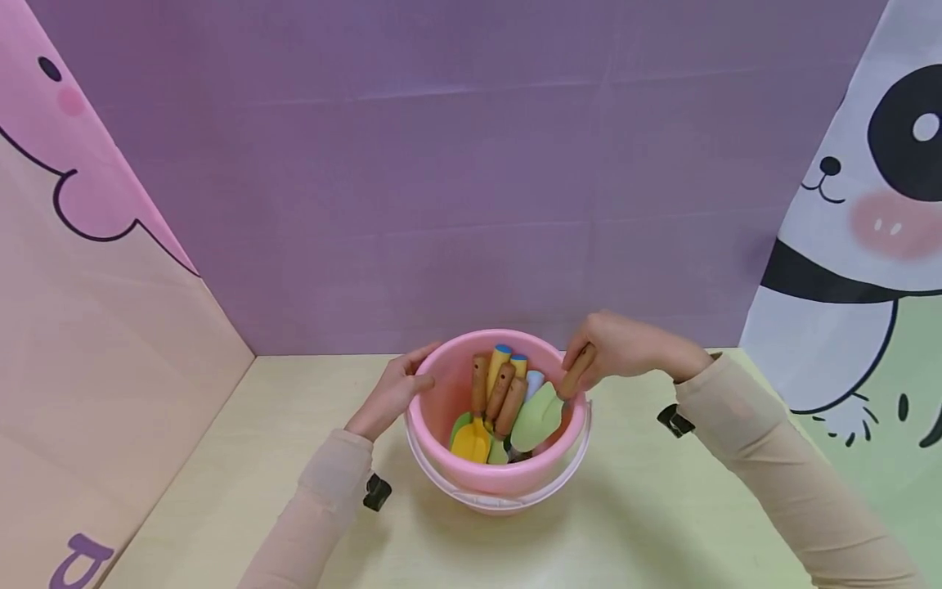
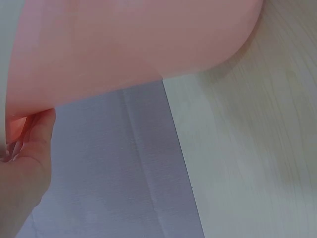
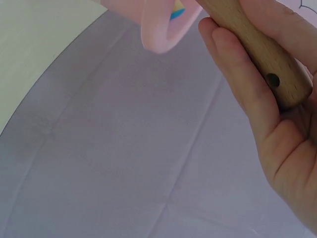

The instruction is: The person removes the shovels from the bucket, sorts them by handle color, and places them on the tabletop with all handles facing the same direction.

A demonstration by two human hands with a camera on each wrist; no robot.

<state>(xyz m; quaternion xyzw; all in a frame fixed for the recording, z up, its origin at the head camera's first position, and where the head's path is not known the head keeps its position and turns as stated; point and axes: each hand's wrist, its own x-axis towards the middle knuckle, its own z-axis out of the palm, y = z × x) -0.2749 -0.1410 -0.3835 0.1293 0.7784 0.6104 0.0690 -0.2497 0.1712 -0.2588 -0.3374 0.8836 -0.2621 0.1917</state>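
Observation:
A pink bucket [image 1: 486, 484] with a white carrying handle stands on the table in the head view. My left hand [image 1: 396, 393] grips its rim from the left, thumb on the inner side; the left wrist view shows that hand [image 2: 32, 168] at the bucket's wall. In my right hand [image 1: 618, 348] is the wooden handle of a toy trowel with a green blade [image 1: 539, 419], the blade down inside the bucket's right side. The right wrist view shows the fingers wrapped along the wooden handle [image 3: 262, 59]. A yellow toy shovel [image 1: 472, 442] and several wooden-handled tools [image 1: 510, 407] lean inside the bucket.
Yellow handles with blue ends [image 1: 498, 364] and a pale blue handle [image 1: 535, 381] also stick up in the bucket. The pale wooden table [image 1: 589, 532] meets a purple backdrop [image 1: 456, 180] behind. Printed side panels, one with a panda [image 1: 832, 270], flank the table.

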